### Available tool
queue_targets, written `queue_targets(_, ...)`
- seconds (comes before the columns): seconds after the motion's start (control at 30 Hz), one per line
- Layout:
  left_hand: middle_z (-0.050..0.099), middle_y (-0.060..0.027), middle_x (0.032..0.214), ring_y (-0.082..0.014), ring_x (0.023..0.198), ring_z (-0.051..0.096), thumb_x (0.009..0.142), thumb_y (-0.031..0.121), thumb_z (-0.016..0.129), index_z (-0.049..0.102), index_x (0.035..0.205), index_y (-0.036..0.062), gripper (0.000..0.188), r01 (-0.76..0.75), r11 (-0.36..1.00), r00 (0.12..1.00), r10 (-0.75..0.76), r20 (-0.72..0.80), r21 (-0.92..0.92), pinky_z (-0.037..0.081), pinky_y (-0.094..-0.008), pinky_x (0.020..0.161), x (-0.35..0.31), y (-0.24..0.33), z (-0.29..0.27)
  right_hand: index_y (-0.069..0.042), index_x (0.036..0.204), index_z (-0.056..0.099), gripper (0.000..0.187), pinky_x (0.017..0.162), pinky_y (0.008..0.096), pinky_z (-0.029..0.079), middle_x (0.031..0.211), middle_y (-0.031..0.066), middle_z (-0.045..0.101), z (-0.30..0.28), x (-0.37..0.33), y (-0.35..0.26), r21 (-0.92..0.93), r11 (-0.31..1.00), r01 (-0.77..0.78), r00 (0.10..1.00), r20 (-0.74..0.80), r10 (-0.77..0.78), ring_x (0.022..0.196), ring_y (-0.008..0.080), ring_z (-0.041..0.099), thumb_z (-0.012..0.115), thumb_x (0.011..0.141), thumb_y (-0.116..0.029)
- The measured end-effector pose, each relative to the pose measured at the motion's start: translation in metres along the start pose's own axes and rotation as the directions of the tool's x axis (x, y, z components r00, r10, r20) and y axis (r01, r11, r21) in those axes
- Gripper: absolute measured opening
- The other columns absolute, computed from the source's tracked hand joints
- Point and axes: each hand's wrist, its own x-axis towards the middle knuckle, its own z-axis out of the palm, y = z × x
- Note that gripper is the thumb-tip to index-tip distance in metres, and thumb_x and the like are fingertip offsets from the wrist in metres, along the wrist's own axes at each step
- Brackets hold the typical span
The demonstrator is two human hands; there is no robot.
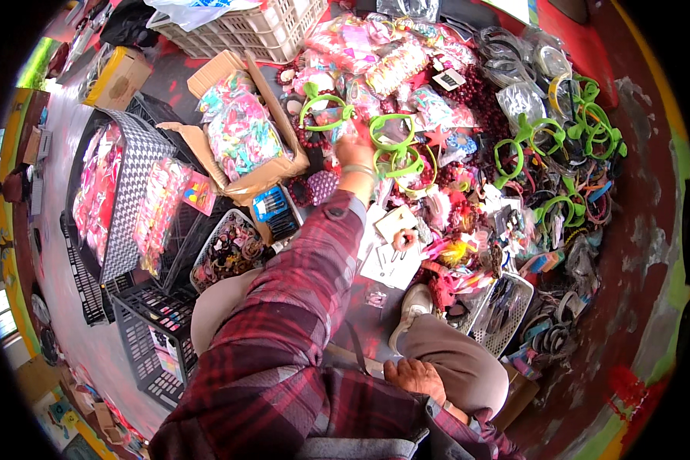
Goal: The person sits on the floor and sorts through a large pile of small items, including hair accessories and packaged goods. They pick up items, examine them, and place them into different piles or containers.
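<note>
My left hand (353,150) reaches out over the pile, closed around bright green headbands. One green headband (323,113) stands out to the left of the fingers, and further green hoops (392,132) hang to the right. Glare washes out the fingertips, so the exact grip is hard to see. My right hand (416,379) lies by my right thigh, its fingers curled in with nothing visible in them. Under the left hand spread packaged hair accessories (395,67) and dark red beads (479,96).
More green headbands (548,138) lie on the right of the heap. To the left stand a cardboard box (290,161) of bagged trinkets, a houndstooth bag (134,203) and a black crate (130,326). A beige crate (287,31) sits at the back, a white basket (523,295) near my right knee.
</note>
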Motion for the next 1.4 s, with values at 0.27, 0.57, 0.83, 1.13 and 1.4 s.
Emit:
queue_targets(0.27,0.065,-0.0166,0.083,-0.0274,0.079,0.064,0.070,0.021,0.067,0.066,0.087,0.0011,0.026,0.365,0.883,0.850,-0.445,0.281,0.295,0.047,-0.0362,0.069,0.080,-0.101,0.013,-0.011,0.098,0.049,0.027,0.063,0.0361,0.045,0.078,0.0059,0.053,-0.014,0.011,0.017,0.027,0.999,0.030,0.995,0.094,-0.032,0.078,0.0218,0.057,0.049,0.077,-0.028)
queue_targets(0.57,0.055,-0.0191,0.114,-0.0288,0.108,0.052,0.081,0.029,0.046,0.061,0.104,0.0037,0.037,-0.029,0.759,0.730,-0.428,0.533,0.651,0.044,-0.0360,0.088,0.083,-0.059,-0.001,-0.011,0.106,0.049,0.035,0.069,0.0366,0.045,0.084,0.0085,0.055,-0.018,0.007,0.015,0.051,0.999,-0.019,0.984,0.178,0.010,0.084,0.0236,0.057,0.047,0.078,-0.031)
queue_targets(0.83,0.064,-0.0154,0.079,-0.0282,0.076,0.062,0.079,0.011,0.044,0.062,0.081,0.0026,0.020,0.071,0.967,0.939,-0.148,0.311,0.244,0.047,-0.0421,0.070,0.043,-0.003,-0.005,-0.010,0.103,0.050,0.032,0.065,0.0354,0.045,0.078,0.0068,0.055,0.007,-0.011,0.001,-0.023,1.000,-0.021,0.997,0.078,0.022,0.079,0.0229,0.057,0.047,0.079,-0.030)
queue_targets(1.13,0.058,-0.0073,0.085,-0.0207,0.078,0.059,0.078,0.006,0.046,0.052,0.093,0.0066,0.016,0.664,0.554,0.720,-0.293,0.629,-0.502,0.047,-0.0373,0.067,-0.028,0.059,-0.062,-0.010,0.085,0.055,0.015,0.053,0.0339,0.043,0.065,0.0044,0.056,0.014,-0.037,-0.031,-0.091,0.989,0.117,0.933,-0.331,-0.141,0.063,0.0204,0.058,0.051,0.074,-0.020)
queue_targets(1.4,0.057,-0.0055,0.082,-0.0202,0.080,0.056,0.080,0.008,0.052,0.051,0.083,0.0085,0.003,0.753,0.322,0.501,0.285,0.817,-0.574,0.045,-0.0375,0.076,-0.117,0.151,-0.207,-0.004,0.115,0.051,0.041,0.073,0.0353,0.047,0.102,0.0195,0.058,-0.015,-0.049,-0.021,0.649,0.711,0.271,0.595,-0.694,0.406,0.090,0.0299,0.057,0.058,0.081,-0.028)
